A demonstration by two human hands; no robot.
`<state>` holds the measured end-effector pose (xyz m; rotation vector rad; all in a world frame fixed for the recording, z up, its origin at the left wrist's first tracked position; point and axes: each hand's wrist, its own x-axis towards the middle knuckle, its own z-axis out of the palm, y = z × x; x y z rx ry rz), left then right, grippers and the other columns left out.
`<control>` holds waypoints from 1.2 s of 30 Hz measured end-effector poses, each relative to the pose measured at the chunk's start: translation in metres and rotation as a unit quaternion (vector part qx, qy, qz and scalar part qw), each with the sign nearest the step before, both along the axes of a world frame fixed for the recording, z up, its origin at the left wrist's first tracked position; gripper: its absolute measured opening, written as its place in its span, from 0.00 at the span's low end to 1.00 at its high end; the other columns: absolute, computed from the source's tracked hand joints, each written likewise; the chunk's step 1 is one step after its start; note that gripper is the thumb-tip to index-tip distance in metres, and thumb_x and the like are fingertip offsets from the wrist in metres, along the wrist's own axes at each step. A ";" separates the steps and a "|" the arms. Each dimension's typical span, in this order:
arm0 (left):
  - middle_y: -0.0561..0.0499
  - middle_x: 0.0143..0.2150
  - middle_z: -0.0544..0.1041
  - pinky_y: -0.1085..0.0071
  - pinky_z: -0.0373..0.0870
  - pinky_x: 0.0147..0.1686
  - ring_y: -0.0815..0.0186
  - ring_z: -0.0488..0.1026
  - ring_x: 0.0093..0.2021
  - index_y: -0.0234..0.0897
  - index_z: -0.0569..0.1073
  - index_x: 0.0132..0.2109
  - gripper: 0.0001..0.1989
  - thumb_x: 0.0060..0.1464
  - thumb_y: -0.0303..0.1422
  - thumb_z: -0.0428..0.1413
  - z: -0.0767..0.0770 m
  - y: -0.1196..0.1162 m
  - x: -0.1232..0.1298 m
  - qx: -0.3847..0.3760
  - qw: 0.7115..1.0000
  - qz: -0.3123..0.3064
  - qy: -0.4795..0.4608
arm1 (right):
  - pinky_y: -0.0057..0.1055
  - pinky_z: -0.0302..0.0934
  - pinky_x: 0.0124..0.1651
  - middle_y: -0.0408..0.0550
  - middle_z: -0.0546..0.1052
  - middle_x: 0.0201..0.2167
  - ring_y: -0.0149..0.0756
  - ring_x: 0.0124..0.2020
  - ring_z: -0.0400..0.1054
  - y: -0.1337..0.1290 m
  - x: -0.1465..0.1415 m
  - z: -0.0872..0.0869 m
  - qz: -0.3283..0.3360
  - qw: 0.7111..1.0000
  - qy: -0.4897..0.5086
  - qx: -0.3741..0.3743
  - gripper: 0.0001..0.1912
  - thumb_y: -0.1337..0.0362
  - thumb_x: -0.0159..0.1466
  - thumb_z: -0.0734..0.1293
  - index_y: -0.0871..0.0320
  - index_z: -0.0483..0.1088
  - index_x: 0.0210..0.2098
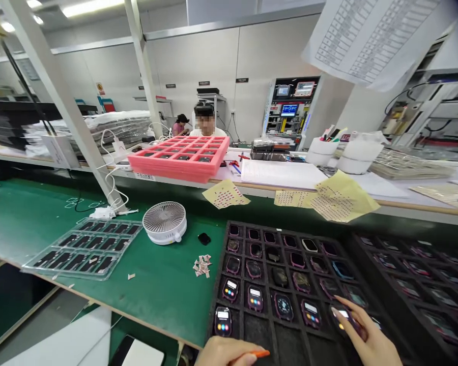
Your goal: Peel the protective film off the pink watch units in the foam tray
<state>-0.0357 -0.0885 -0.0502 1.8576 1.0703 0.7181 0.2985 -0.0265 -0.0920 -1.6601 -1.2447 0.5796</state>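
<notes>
My left hand sits at the bottom edge of the view, gripping an orange pen just below the front of a black foam tray. Rows of smartwatches with pink-rimmed cases fill its pockets, and several front screens are lit. My right hand lies over the tray's front right part. Its fingertips touch a lit smartwatch, partly hiding it. I cannot tell whether they grip it.
A second black tray of watches adjoins on the right. On the green mat stand a white fan and a clear tray of dark parts. Beyond lie yellow sheets and a pink foam tray, with a person behind.
</notes>
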 end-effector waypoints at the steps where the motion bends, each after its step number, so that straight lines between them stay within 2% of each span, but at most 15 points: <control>1: 0.45 0.29 0.81 0.76 0.70 0.31 0.65 0.76 0.28 0.38 0.78 0.47 0.25 0.62 0.47 0.42 0.002 0.001 0.004 -0.011 1.000 -0.003 -0.010 | 0.37 0.66 0.30 0.51 0.78 0.33 0.47 0.33 0.73 -0.003 -0.003 0.007 -0.002 0.999 0.052 0.016 0.26 0.43 0.45 0.70 0.51 0.73 0.38; 2: 0.46 0.28 0.80 0.76 0.69 0.31 0.66 0.75 0.27 0.37 0.78 0.47 0.25 0.62 0.47 0.42 0.004 0.002 0.008 -0.023 0.999 -0.005 -0.023 | 0.36 0.66 0.30 0.51 0.77 0.36 0.46 0.35 0.73 -0.006 -0.009 0.016 -0.003 0.993 0.113 0.031 0.23 0.45 0.47 0.71 0.51 0.73 0.38; 3: 0.46 0.26 0.79 0.76 0.68 0.31 0.67 0.74 0.26 0.36 0.77 0.47 0.25 0.63 0.47 0.42 0.008 0.003 0.014 -0.034 0.999 -0.005 -0.036 | 0.34 0.66 0.29 0.49 0.77 0.35 0.43 0.33 0.72 -0.009 -0.016 0.026 -0.006 0.983 0.176 0.044 0.20 0.47 0.49 0.71 0.50 0.73 0.38; 4: 0.48 0.25 0.79 0.76 0.67 0.32 0.68 0.73 0.25 0.34 0.77 0.46 0.25 0.63 0.46 0.42 0.013 0.004 0.020 -0.046 0.998 -0.001 -0.050 | 0.33 0.65 0.27 0.46 0.75 0.30 0.38 0.28 0.69 -0.011 -0.025 0.036 -0.001 0.969 0.242 0.060 0.17 0.49 0.52 0.70 0.49 0.72 0.38; 5: 0.49 0.23 0.77 0.76 0.66 0.33 0.70 0.71 0.25 0.34 0.77 0.45 0.24 0.63 0.45 0.42 0.018 0.007 0.027 -0.058 0.996 0.002 -0.062 | 0.31 0.62 0.24 0.42 0.70 0.23 0.34 0.22 0.64 -0.013 -0.035 0.046 0.019 0.949 0.306 0.075 0.13 0.51 0.55 0.69 0.49 0.71 0.36; 7: 0.51 0.23 0.76 0.76 0.63 0.32 0.72 0.67 0.24 0.33 0.76 0.42 0.23 0.63 0.45 0.44 0.028 0.014 0.044 -0.083 0.993 0.006 -0.089 | 0.27 0.56 0.19 0.39 0.64 0.19 0.31 0.18 0.58 -0.014 -0.059 0.064 0.090 0.908 0.403 0.074 0.09 0.54 0.58 0.67 0.50 0.70 0.35; 9: 0.53 0.21 0.72 0.77 0.58 0.25 0.73 0.62 0.21 0.32 0.76 0.39 0.22 0.62 0.46 0.45 0.036 0.024 0.064 -0.109 0.987 0.000 -0.116 | 0.25 0.52 0.18 0.37 0.62 0.19 0.27 0.17 0.54 -0.011 -0.079 0.079 0.143 0.868 0.472 0.054 0.08 0.56 0.58 0.69 0.53 0.68 0.33; 11: 0.56 0.17 0.67 0.78 0.53 0.21 0.74 0.56 0.18 0.32 0.74 0.35 0.22 0.60 0.47 0.46 0.042 0.035 0.082 -0.141 0.979 -0.003 -0.149 | 0.22 0.47 0.16 0.35 0.58 0.18 0.24 0.15 0.49 -0.008 -0.092 0.088 0.164 0.830 0.531 0.037 0.11 0.59 0.56 0.70 0.55 0.65 0.28; 14: 0.59 0.15 0.63 0.77 0.49 0.17 0.76 0.51 0.15 0.33 0.70 0.32 0.21 0.58 0.48 0.47 0.046 0.045 0.103 -0.186 0.964 -0.019 -0.188 | 0.20 0.44 0.14 0.34 0.59 0.17 0.21 0.13 0.47 -0.006 -0.099 0.095 0.174 0.800 0.574 0.015 0.13 0.60 0.57 0.71 0.56 0.62 0.26; 18: 0.59 0.14 0.62 0.77 0.47 0.16 0.77 0.50 0.14 0.34 0.69 0.30 0.22 0.57 0.50 0.48 0.049 0.044 0.112 -0.181 0.964 -0.009 -0.195 | 0.20 0.46 0.13 0.34 0.62 0.16 0.22 0.12 0.49 -0.011 -0.097 0.096 0.190 0.793 0.578 0.017 0.12 0.59 0.58 0.70 0.55 0.62 0.28; 22: 0.59 0.14 0.62 0.77 0.45 0.16 0.77 0.50 0.14 0.33 0.69 0.30 0.23 0.56 0.51 0.49 0.050 0.040 0.111 -0.172 0.969 0.000 -0.179 | 0.20 0.48 0.13 0.33 0.63 0.15 0.23 0.12 0.50 -0.017 -0.097 0.094 0.193 0.804 0.562 0.027 0.12 0.58 0.59 0.69 0.55 0.62 0.29; 26: 0.59 0.14 0.62 0.77 0.45 0.15 0.77 0.50 0.13 0.33 0.69 0.30 0.24 0.55 0.52 0.49 0.051 0.040 0.107 -0.184 0.966 -0.001 -0.183 | 0.20 0.49 0.14 0.34 0.64 0.16 0.22 0.12 0.52 -0.019 -0.101 0.092 0.184 0.813 0.552 0.030 0.11 0.58 0.58 0.69 0.56 0.63 0.30; 36: 0.59 0.14 0.63 0.78 0.46 0.15 0.77 0.50 0.13 0.33 0.70 0.30 0.24 0.56 0.51 0.48 0.049 0.036 0.086 -0.181 0.965 0.002 -0.189 | 0.21 0.49 0.15 0.34 0.64 0.16 0.22 0.13 0.50 -0.020 -0.122 0.090 0.204 0.799 0.566 0.016 0.11 0.58 0.59 0.69 0.55 0.62 0.28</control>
